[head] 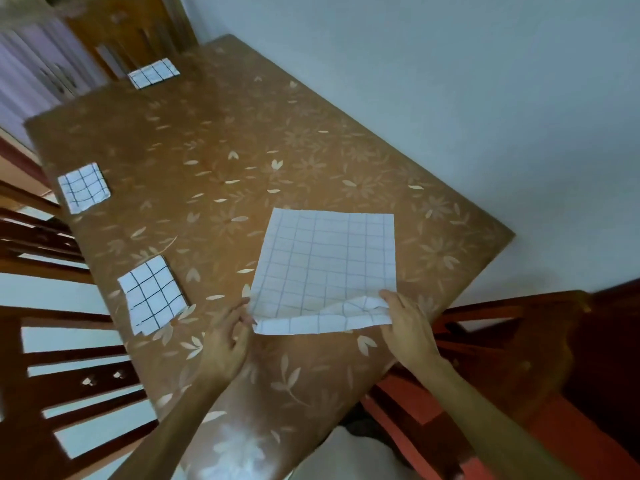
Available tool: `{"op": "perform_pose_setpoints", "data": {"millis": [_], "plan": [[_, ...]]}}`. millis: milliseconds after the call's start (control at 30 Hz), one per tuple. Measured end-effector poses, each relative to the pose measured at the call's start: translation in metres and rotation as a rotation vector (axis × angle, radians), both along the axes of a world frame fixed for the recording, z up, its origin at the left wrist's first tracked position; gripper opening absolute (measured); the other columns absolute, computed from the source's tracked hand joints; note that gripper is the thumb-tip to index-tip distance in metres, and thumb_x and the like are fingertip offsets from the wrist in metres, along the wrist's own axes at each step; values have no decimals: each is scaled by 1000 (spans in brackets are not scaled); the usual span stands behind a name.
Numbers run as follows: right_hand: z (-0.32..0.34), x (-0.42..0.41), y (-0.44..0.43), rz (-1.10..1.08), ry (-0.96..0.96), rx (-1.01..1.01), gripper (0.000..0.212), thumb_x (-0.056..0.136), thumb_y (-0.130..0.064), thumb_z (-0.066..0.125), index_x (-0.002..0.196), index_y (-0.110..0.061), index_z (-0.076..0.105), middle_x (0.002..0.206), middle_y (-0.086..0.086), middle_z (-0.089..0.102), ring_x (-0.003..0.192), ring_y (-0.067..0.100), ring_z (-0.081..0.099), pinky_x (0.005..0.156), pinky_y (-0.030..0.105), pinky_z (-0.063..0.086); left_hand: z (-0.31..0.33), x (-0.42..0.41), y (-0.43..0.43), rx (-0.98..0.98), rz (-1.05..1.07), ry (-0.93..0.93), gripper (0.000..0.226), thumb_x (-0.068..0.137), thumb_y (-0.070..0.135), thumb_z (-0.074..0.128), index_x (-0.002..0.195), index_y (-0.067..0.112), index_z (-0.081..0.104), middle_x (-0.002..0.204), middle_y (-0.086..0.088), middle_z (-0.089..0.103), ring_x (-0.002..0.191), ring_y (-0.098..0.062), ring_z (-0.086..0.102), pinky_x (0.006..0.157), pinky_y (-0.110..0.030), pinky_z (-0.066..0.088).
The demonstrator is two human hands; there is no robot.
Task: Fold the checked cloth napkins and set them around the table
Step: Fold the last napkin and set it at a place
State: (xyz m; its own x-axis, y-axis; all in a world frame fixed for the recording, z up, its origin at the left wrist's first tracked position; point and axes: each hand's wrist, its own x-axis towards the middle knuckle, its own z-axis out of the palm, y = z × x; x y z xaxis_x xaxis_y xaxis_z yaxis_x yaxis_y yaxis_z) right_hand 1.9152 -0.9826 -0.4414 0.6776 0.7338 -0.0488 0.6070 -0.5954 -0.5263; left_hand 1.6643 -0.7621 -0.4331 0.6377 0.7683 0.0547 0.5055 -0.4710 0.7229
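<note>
Open checked napkin (pixel 325 268) flat on desk (pixel 242 140), near edge lifted; left hand (pixel 227 336) pinching its near-left corner, right hand (pixel 407 325) pinching near-right corner; three folded napkins (pixel 152 294) along left side

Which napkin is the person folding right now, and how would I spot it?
Look at the brown flowered table, at the end nearest the person. The open napkin lies there, its near edge pinched by the left hand and right hand. It is much bigger than the three folded napkins, with fainter lines.
</note>
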Motion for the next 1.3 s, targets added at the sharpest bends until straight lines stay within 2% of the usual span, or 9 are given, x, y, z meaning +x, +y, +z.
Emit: {"op": "perform_pose_setpoints", "data": {"millis": [133, 233, 400, 533, 667, 867, 1033, 1167, 1300], "plan": [[12, -9, -4, 6, 53, 49, 39, 81, -5, 49, 120, -12, 54, 121, 3, 53, 106, 24, 55, 83, 40, 53, 9, -11, -10, -20, 24, -55, 30, 92, 35, 43, 98, 21, 68, 115, 21, 64, 104, 0, 57, 82, -7, 41], [19, -11, -4, 49, 31, 94, 39, 73, 6, 55, 108, -13, 56, 120, 0, 49, 104, 20, 54, 81, 35, 52, 22, -15, -17, -68, -4, -104, 40, 98, 44, 36, 108, 19, 65, 111, 28, 65, 105, 3, 59, 86, -23, 48], [31, -10, -3, 41, -11, 157, 23, 86, 0, 58, 104, -13, 62, 108, -4, 56, 90, 12, 56, 75, 27, 49, 35, -18, -21, -23, -293, 292, 68, 77, 82, 51, 132, 43, 40, 134, 21, 47, 114, -5, 51, 89, -37, 51], [36, -11, -10, -24, 18, 163, 19, 94, -9, 52, 110, -14, 62, 109, -6, 58, 95, 9, 54, 79, 20, 40, 28, -11, -38, 60, -448, 367, 83, 74, 70, 66, 143, 34, 38, 133, 21, 37, 122, -5, 41, 96, -26, 41], [37, -9, -22, -64, 49, 164, 18, 98, -19, 51, 111, -17, 63, 109, -7, 62, 100, 10, 57, 87, 25, 44, 20, -6, -36, 103, -487, 277, 47, 82, 34, 58, 127, 24, 55, 122, 9, 53, 107, -19, 54, 78, -30, 47], [39, -1, -38, -196, 147, 190, 18, 99, -22, 54, 110, -15, 66, 96, -11, 61, 92, 8, 56, 74, 6, 38, 23, 1, -18, -104, -155, 43, 7, 95, 28, 59, 99, 30, 64, 79, 21, 66, 75, -8, 60, 64, -20, 44], [42, 12, -30, -337, 288, 249, 16, 96, -34, 57, 97, -20, 65, 88, -6, 66, 85, 12, 61, 69, 16, 42, 16, 10, 5, -287, -43, 35, 14, 93, 12, 65, 88, 24, 71, 85, 8, 72, 79, -6, 64, 65, -15, 44], [32, 32, -11, -373, 279, 186, 29, 97, -42, 51, 99, -17, 66, 92, -2, 68, 89, 15, 60, 79, 32, 46, 8, 22, 23, -390, 52, 96, 24, 93, 31, 67, 83, 9, 69, 77, -6, 71, 76, -22, 65, 66, -32, 49], [12, 47, 7, -387, 331, 90, 27, 100, -36, 49, 101, -14, 65, 90, -3, 63, 89, 16, 55, 79, 28, 37, -1, 44, 36, -432, 98, 202, 31, 94, 34, 65, 70, 17, 56, 62, 4, 56, 61, -13, 52, 56, -24, 38]]}}
